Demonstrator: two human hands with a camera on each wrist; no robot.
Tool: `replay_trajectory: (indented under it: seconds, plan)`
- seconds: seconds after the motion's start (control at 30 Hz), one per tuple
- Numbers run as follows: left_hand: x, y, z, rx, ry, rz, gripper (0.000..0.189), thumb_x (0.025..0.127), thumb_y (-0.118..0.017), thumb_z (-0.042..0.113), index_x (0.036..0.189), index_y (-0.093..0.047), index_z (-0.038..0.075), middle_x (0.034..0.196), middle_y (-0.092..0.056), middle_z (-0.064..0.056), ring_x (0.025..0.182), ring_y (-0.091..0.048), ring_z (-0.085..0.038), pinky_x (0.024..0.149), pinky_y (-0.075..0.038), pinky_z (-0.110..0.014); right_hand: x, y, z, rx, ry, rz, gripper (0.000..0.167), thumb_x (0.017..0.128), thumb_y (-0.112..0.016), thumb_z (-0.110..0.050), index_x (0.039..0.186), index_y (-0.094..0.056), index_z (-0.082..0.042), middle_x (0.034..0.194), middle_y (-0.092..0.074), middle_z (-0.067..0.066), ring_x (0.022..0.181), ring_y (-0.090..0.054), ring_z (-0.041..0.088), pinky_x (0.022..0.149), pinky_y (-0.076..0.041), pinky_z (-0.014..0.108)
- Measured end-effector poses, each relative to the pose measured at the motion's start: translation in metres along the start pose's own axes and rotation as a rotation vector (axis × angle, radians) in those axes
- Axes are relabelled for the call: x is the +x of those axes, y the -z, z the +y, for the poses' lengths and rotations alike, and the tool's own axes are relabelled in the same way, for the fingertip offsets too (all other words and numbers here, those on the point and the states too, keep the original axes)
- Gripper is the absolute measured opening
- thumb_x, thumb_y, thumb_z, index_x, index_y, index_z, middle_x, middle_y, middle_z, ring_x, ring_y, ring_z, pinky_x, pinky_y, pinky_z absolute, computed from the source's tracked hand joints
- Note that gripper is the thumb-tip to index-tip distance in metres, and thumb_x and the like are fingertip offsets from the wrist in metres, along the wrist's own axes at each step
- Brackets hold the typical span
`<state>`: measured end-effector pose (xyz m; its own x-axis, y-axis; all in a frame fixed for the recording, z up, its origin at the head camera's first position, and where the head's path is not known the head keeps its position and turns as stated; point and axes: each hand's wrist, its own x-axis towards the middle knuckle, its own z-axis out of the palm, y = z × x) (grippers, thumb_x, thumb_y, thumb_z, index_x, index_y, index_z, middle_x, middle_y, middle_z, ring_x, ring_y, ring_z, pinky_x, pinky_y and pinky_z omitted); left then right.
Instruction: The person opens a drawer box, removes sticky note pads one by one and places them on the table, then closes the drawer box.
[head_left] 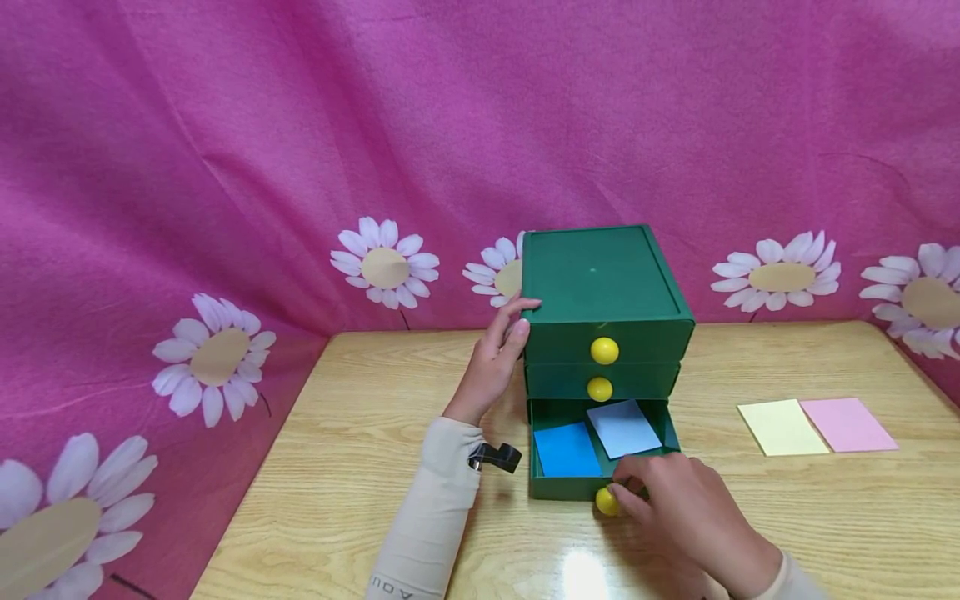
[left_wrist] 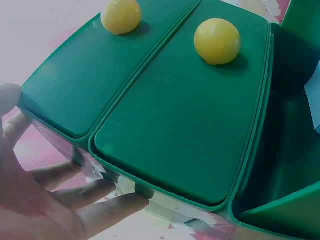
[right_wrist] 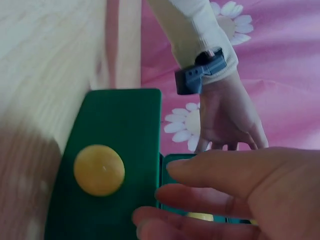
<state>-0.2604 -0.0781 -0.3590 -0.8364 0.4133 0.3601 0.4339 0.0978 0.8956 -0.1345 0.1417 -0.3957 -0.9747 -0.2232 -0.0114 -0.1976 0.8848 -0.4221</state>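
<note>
Pink daisy cloth (head_left: 480, 125) backs the wooden table (head_left: 360, 400). The left hand (head_left: 491, 367), fingers spread, touches the green cabinet (head_left: 607, 275); the right hand (head_left: 690, 508), fingers parted, is beside its bottom knob (head_left: 605, 502).

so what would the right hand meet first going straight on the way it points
The right hand would probably meet the yellow knob of the open drawer first, though depth is unclear.

A short row of grey capital letters (head_left: 392, 587) stands on the beige left sleeve (head_left: 435, 504), at the bottom edge of the head view. An O and what looks like an A can be made out; the lettering is small and partly cut off, so the full word is unreadable.
</note>
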Motion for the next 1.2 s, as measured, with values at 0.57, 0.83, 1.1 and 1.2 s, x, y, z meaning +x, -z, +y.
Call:
replay_trajectory:
  seconds: [0.57,0.83,1.1,1.2]
  plan:
    - [0.000,0.000,-0.001,0.002,-0.012,0.008,0.039,0.106,-0.033,0.028,0.143,-0.039,0.019,0.160,-0.017,-0.002,0.142,-0.028,-0.023,0.109,-0.033,-0.047,0.033,0.003,0.021,-0.092,0.023,0.113,0.015,0.081,-0.077,-0.023,0.085,-0.070,-0.010,0.075,-0.062,0.003,0.059,-0.049,0.015,0.049,-0.041,0.029]
    - [0.000,-0.001,-0.001,-0.007,-0.007,0.009,0.038,0.106,-0.033,0.028,0.143,-0.039,0.019,0.160,-0.017,-0.003,0.142,-0.028,-0.024,0.109,-0.033,-0.047,0.046,-0.004,0.029,-0.126,-0.021,0.044,0.028,0.084,-0.075,-0.025,0.101,-0.069,-0.004,0.078,-0.056,0.009,0.062,-0.050,0.021,0.051,-0.045,0.035]
    - [0.000,-0.002,-0.002,-0.005,-0.015,0.017,0.038,0.106,-0.034,0.027,0.142,-0.040,0.018,0.160,-0.018,-0.003,0.142,-0.029,-0.023,0.109,-0.032,-0.047,0.055,-0.008,0.035,-0.211,-0.003,0.036,0.034,0.084,-0.075,-0.028,0.100,-0.064,0.000,0.075,-0.056,0.012,0.063,-0.050,0.024,0.050,-0.046,0.038]
    - [0.001,-0.002,-0.002,-0.009,-0.016,0.015,0.038,0.106,-0.034,0.027,0.143,-0.040,0.018,0.160,-0.018,-0.003,0.142,-0.029,-0.022,0.109,-0.032,-0.046,0.058,-0.009,0.036,-0.220,-0.009,0.022,0.034,0.084,-0.075,-0.030,0.097,-0.063,-0.001,0.074,-0.056,0.012,0.063,-0.052,0.025,0.050,-0.047,0.039]
